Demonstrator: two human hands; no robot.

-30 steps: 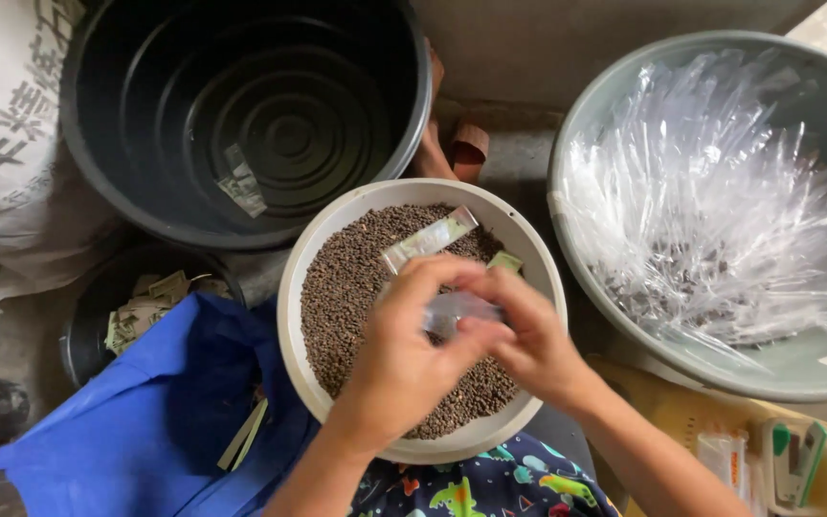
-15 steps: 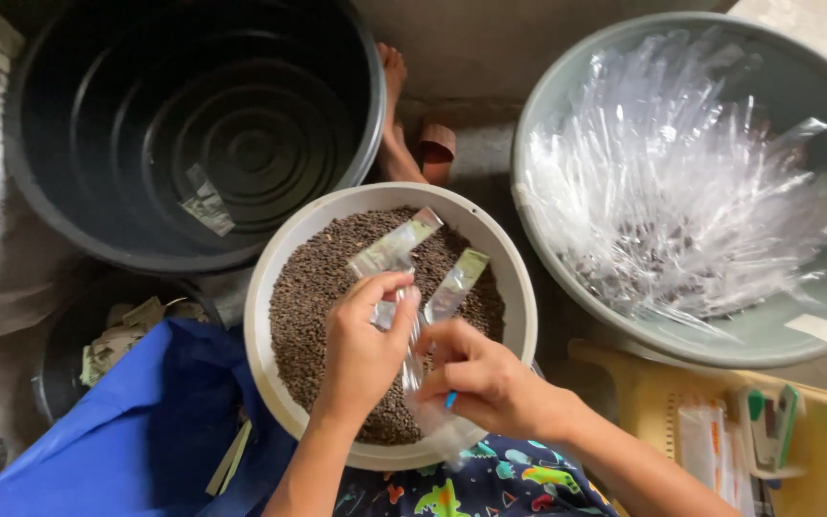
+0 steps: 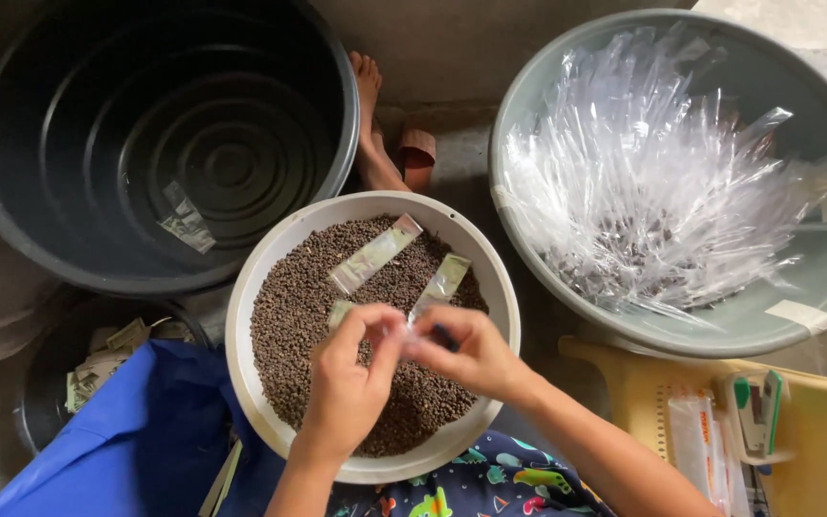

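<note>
Small clear packet [image 3: 404,330] is what both hands are on, pinched between them right over the middle of the white bowl [image 3: 251,287] of brown seeds [image 3: 289,316]. From the head cam I can see my left hand [image 3: 351,383] with thumb and fingers closed on the packet's left end, and my right hand [image 3: 466,349] closed on its right end, so the packet's long axis runs roughly left to right between the two grips. Both are equally near, touching it. Two longer filled sachets [image 3: 375,254] lie on the seeds toward the bowl's far rim, slanted. A big black tub [image 3: 11,220] sits on the floor off the bowl's far left, and a grey basin [image 3: 528,287] full of empty clear sleeves [image 3: 643,182] sits far right. A stapler [image 3: 753,416] rests on a yellow tray [image 3: 624,383] at right.
</note>
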